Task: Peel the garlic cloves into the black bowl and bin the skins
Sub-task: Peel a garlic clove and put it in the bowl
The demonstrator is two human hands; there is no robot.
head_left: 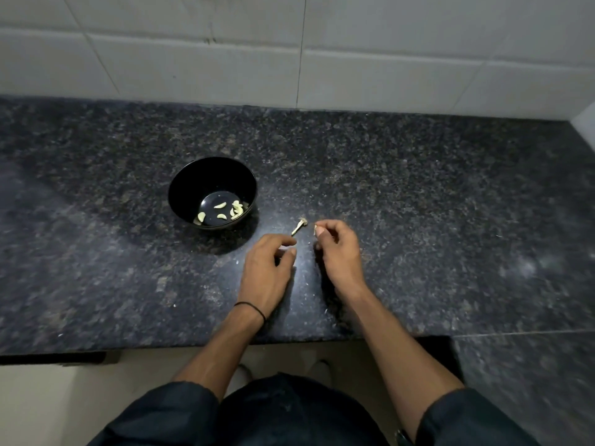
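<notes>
Head view of a dark granite counter (418, 188) backed by a white tiled wall (193, 59). A black bowl (193, 185) stands upright left of centre; in its bottom lie several pale peeled cloves (236, 209), most gathered toward its right side. Both hands are just right of and nearer than the bowl, apart from it. Left hand (265, 268), with a thin black band (254, 309) at the wrist: fingers loosely curled, thumb near the forefinger, nothing seen in it. Right hand (338, 252): thumb and forefinger pinch a small pale scrap (315, 228), too small to tell whether skin or clove. A bare garlic stalk (298, 227) lies on the counter between the bowl and the right fingertips, just beyond the left fingertips, touched by neither hand
</notes>
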